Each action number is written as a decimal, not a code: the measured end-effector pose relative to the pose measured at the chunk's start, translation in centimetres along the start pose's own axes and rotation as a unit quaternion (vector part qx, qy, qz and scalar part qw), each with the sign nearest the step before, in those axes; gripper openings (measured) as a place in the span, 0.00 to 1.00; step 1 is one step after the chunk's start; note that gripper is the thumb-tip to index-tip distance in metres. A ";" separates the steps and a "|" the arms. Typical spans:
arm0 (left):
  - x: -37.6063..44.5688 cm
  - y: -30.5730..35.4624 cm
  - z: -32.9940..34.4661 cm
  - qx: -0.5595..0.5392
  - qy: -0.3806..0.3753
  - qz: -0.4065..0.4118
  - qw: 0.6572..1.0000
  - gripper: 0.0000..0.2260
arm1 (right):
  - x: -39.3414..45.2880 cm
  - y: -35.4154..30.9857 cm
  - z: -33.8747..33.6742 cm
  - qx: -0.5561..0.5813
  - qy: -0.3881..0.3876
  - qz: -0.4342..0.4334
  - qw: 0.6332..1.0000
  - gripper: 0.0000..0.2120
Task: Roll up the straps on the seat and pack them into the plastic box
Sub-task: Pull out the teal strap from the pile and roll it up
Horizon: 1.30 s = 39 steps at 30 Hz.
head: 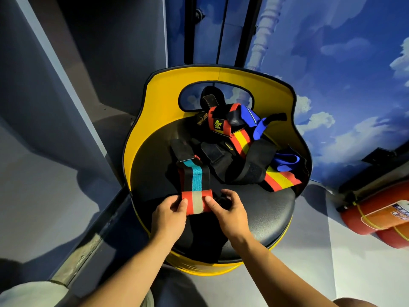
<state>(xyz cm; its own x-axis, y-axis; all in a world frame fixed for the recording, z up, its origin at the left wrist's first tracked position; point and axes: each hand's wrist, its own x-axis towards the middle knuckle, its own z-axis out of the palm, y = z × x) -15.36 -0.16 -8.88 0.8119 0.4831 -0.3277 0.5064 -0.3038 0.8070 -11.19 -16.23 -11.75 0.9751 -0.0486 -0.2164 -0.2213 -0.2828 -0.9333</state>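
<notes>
A round black seat (261, 218) with a yellow back (168, 94) holds a heap of elastic straps. My left hand (169, 214) and my right hand (228, 210) pinch the two sides of a partly rolled strap (195, 201), red with a grey stripe on the roll. Its loose length, black with a teal stripe (195, 173), runs away from me across the seat. Behind it lie black straps (234, 160), a red and yellow strap (281, 179) and a blue strap (257, 127). No plastic box is in view.
Red cylinders (380, 216) with yellow cord lie on the floor at the right. A wall painted with sky and clouds (343, 63) rises behind the seat. A dark grey wall panel (66, 107) stands at the left. My knees show at the bottom edge.
</notes>
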 end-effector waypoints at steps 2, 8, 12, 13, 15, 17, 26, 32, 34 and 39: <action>0.0 0.2 0.1 -0.034 0.005 0.006 0.999 0.16 | 0.2 0.1 0.2 -0.030 0.005 -0.054 0.998 0.36; 0.3 0.0 -0.2 -0.055 0.002 0.024 0.998 0.15 | 0.8 -0.9 -0.6 -0.267 0.098 -0.262 0.922 0.26; 0.3 0.2 -0.4 -0.051 0.011 0.028 0.998 0.15 | -0.1 -1.3 -0.4 -0.274 0.006 -0.292 0.916 0.17; 0.3 0.2 -0.4 -0.052 0.016 0.028 0.998 0.15 | -0.3 -1.0 -0.5 -0.284 -0.013 -0.291 0.913 0.20; 0.4 0.1 -0.5 -0.059 0.020 0.027 0.998 0.15 | -0.3 -0.4 -0.7 -0.300 -0.056 -0.298 0.905 0.27; 0.3 0.0 -0.6 -0.058 0.011 0.022 0.998 0.16 | -0.3 -0.3 -1.0 -0.292 -0.088 -0.284 0.909 0.31; -1.2 -0.7 -1.0 -0.016 -0.073 0.015 0.997 0.25 | -1.2 -1.4 -1.0 -0.250 -0.110 -0.224 0.936 0.28; -1.1 -1.1 -1.7 0.041 -0.072 0.028 0.996 0.14 | -1.1 -1.5 -1.7 -0.275 -0.140 -0.219 0.926 0.25; -0.5 -0.8 -1.6 0.059 -0.071 0.028 0.995 0.13 | -0.7 -1.7 -1.6 -0.282 -0.146 -0.209 0.925 0.24; 0.7 0.1 -0.8 0.053 -0.034 -0.004 0.998 0.21 | 0.7 -2.1 -0.4 -0.260 -0.124 -0.174 0.942 0.23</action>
<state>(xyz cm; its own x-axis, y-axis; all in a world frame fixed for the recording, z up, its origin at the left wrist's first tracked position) -14.98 0.86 -8.63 0.8241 0.4292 -0.3695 0.5376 -0.3876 0.7488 -10.05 -16.08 -9.77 0.9390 0.3410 -0.0444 0.2117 -0.6749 -0.7069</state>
